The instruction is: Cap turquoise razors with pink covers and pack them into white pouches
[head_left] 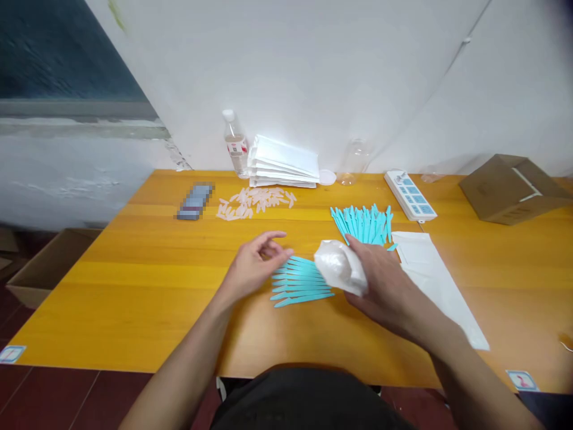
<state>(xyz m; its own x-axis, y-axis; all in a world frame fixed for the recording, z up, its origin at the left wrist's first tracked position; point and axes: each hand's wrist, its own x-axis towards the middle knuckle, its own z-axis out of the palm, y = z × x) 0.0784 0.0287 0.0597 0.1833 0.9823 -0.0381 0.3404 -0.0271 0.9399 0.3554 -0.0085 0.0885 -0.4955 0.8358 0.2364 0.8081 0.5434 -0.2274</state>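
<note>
Several slim turquoise plastic sticks (pixel 302 283) with pointed ends lie side by side in a row in front of me. My left hand (pixel 257 263) is at their left ends, thumb and fingers apart and curved, with nothing visible between them. In my right hand (pixel 380 278) is a white plastic bag (pixel 339 266), its mouth facing left, over the right ends of the row. Just beyond that hand lies a loose pile of similar turquoise sticks (pixel 364 224); its nearer part is hidden behind the hand.
Translucent pale pieces (pixel 257 201) are scattered at the back. Behind them stand a bottle (pixel 235 146) and stacked white packets (pixel 284 161). A phone (pixel 196 201) lies left. On the right are a flat white bag (pixel 441 286), a power strip (pixel 409 194) and a cardboard box (pixel 510 188).
</note>
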